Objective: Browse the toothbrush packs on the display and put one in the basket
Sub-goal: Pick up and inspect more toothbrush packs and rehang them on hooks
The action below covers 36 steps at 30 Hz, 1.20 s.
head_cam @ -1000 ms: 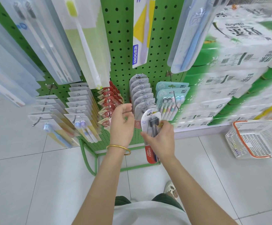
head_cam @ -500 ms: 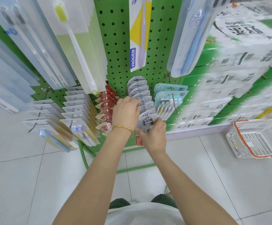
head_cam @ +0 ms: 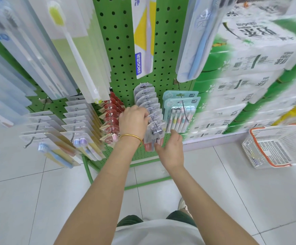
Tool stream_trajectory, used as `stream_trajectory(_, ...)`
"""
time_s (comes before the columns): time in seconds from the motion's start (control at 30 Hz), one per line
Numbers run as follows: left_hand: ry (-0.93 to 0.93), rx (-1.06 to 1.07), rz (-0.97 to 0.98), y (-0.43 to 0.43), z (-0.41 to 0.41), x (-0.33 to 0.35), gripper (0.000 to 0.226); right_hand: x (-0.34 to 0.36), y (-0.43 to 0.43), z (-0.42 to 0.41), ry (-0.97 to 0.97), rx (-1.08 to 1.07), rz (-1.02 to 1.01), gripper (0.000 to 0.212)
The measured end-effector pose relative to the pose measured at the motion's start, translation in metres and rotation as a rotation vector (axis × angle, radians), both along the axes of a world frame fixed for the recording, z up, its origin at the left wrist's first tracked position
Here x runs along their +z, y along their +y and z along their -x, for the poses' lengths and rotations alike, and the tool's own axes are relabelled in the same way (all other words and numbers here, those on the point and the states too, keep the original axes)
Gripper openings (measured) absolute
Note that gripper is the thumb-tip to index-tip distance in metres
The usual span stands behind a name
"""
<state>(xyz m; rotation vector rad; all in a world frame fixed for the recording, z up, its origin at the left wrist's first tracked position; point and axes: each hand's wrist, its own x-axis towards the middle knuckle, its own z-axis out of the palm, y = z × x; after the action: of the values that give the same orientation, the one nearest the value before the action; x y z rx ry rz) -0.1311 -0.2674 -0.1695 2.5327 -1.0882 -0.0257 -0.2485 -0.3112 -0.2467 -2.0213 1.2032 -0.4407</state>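
Clear blister packs (head_cam: 147, 101) hang in a row on one hook (head_cam: 153, 119). The front toothbrush pack (head_cam: 155, 134) sits between the two hands. Its long axis runs top to bottom, with the hanging end up on the hook and the reddish foot down at the right fingers.

The left hand (head_cam: 134, 121) is just left of the row, its fingers curled over the edges of the packs behind the front one. The right hand (head_cam: 171, 151) is below and to the right, thumb raised beside the pack's right edge, fingers closed on its lower end in what looks like a pinch.

The basket (head_cam: 260, 156) stands on the floor well off to the right of those fingers, so the right hand is the nearer one. The pack probably has to slide off the hook tip towards the person before it can swing right.
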Motion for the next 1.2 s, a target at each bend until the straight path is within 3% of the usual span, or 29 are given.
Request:
stream_trajectory(0.57,-0.172,0.198,-0.012,0.040,0.024,-0.005,0.019,0.011,0.011,0.012,-0.002,0.035,0.035,0.069)
stream_trajectory(0.7,-0.202,0.243,0.131,0.053,0.032,0.000,0.012,0.013,0.016,0.014,-0.063,0.026,0.062,0.066)
stream_trajectory(0.8,-0.209,0.266,0.259,0.066,0.037,0.009,0.025,0.019,0.019,0.017,-0.146,0.012,0.110,0.061)
stream_trajectory(0.93,-0.095,0.242,0.421,0.083,0.040,0.025,0.013,0.030,0.022,0.019,-0.287,0.036,0.151,0.051)
stream_trajectory(1.13,0.168,0.214,0.718,0.096,0.040,0.029,0.006,0.055,0.035,0.017,-0.463,0.246,0.037,0.040)
stream_trajectory(1.2,0.261,0.239,0.777,0.096,0.044,0.030,0.005,0.060,0.037,0.017,-0.462,0.334,0.008,0.021)
